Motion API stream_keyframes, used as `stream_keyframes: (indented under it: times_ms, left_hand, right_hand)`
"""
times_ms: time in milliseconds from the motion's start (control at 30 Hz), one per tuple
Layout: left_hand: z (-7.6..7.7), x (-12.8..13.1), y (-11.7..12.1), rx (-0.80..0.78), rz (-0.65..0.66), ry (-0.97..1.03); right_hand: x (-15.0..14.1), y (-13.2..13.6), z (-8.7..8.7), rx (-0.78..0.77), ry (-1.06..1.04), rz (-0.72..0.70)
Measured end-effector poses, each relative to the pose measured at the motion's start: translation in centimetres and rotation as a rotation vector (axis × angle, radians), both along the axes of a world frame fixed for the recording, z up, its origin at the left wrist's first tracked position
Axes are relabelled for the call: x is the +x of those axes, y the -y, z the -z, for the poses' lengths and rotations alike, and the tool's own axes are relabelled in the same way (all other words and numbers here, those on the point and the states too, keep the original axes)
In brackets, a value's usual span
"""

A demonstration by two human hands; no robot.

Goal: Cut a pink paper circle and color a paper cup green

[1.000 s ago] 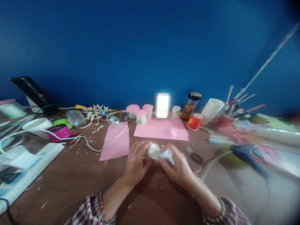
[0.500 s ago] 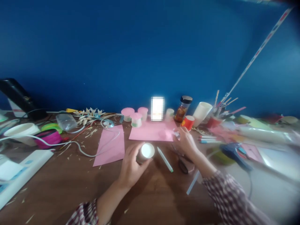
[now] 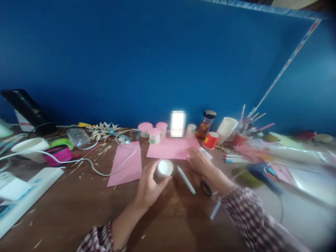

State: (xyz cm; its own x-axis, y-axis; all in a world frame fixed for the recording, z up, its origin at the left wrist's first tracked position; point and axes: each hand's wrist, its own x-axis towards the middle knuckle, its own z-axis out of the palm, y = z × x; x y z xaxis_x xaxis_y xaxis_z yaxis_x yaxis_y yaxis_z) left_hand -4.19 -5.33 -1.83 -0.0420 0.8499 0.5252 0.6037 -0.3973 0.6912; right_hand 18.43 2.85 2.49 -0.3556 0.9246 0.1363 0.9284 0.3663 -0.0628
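My left hand (image 3: pixel 149 183) is wrapped round a small white paper cup (image 3: pixel 166 168), held with one round end tilted toward me. My right hand (image 3: pixel 201 161) reaches over the near right edge of a pink paper sheet (image 3: pixel 166 148). Its fingers point left and are smeared by motion, so whether they hold anything cannot be made out. A white marker with a green end (image 3: pixel 187 180) lies between the hands. Dark scissor handles (image 3: pixel 206 188) show just below my right wrist. Behind the sheet stand small cups with pink round tops (image 3: pixel 154 135).
A second pink sheet (image 3: pixel 124 164), crossed by a white cable, lies to the left. A power strip (image 3: pixel 28 199) and a magenta tape roll (image 3: pixel 59 155) are farther left. On the right are a red paper cup (image 3: pixel 210 140), a lidded jar (image 3: pixel 206 124) and a blue glue gun (image 3: pixel 265 176).
My right hand has moved left and slightly down, from near the red cup to the pink sheet's edge. My left hand still holds the cup. The view has shifted slightly.
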Motion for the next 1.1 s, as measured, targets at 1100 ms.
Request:
stream_keyframes:
  times_ms: [1100]
  left_hand:
    - [-0.8,0.1,0.2,-0.228,0.075,0.206]
  right_hand:
    - [-0.3,-2.2,-0.3,-0.316,-0.195,0.150]
